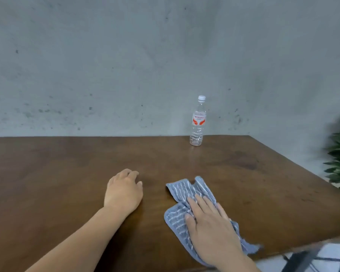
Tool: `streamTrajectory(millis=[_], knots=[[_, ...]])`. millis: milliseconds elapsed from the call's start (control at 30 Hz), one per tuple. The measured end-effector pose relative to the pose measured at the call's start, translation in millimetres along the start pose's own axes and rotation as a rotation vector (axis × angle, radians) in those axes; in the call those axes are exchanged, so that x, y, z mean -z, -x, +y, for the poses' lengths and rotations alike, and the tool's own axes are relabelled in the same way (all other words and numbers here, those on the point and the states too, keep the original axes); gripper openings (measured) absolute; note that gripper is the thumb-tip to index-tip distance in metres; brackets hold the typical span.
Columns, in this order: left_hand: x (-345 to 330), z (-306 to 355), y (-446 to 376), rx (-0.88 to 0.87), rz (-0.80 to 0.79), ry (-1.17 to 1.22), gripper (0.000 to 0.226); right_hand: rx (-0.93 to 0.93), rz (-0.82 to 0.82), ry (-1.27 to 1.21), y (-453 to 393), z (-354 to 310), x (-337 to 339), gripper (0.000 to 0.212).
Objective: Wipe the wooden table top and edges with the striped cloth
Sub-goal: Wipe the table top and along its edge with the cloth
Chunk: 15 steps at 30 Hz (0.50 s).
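The right hand point(210, 222) presses flat-fingered on the striped cloth point(186, 195), mid-wipe well short of the bottle point(197, 122) (left hand point(124, 189) resting loose, grip empty); next, sweep the wooden surface point(67, 163) toward that bottle and along the edges

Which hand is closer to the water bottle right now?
Probably left, narrowly. The left hand rests on the bare wooden table, nearer than the water bottle and to its left. The right hand presses the striped cloth, closer to the person.

Cloth point(185, 195) on table point(67, 163), bottle point(197, 122) behind
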<state>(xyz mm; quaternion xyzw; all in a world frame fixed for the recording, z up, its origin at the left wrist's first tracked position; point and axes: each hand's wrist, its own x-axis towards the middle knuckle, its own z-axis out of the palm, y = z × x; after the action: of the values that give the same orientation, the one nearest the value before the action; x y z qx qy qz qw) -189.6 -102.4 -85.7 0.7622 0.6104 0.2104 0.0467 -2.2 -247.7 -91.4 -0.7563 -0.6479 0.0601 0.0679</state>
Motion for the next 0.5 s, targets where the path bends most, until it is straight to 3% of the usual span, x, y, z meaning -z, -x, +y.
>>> streamTrajectory(millis=[100,267,500], knots=[[-18.8,28.8,-41.2,-0.018,-0.030,0.002,0.044,-0.117,-0.007,0.000,-21.7,7.3,3.5,0.058],[-46.3,61.4,-102.6,0.009,-0.054,0.049,0.049,-0.135,-0.021,0.000,-99.4,23.4,5.3,0.058],[-75.7,71.8,-132.4,0.061,-0.039,-0.022,0.047,0.016,-0.017,-0.015,-232.0,39.5,6.5,0.056]])
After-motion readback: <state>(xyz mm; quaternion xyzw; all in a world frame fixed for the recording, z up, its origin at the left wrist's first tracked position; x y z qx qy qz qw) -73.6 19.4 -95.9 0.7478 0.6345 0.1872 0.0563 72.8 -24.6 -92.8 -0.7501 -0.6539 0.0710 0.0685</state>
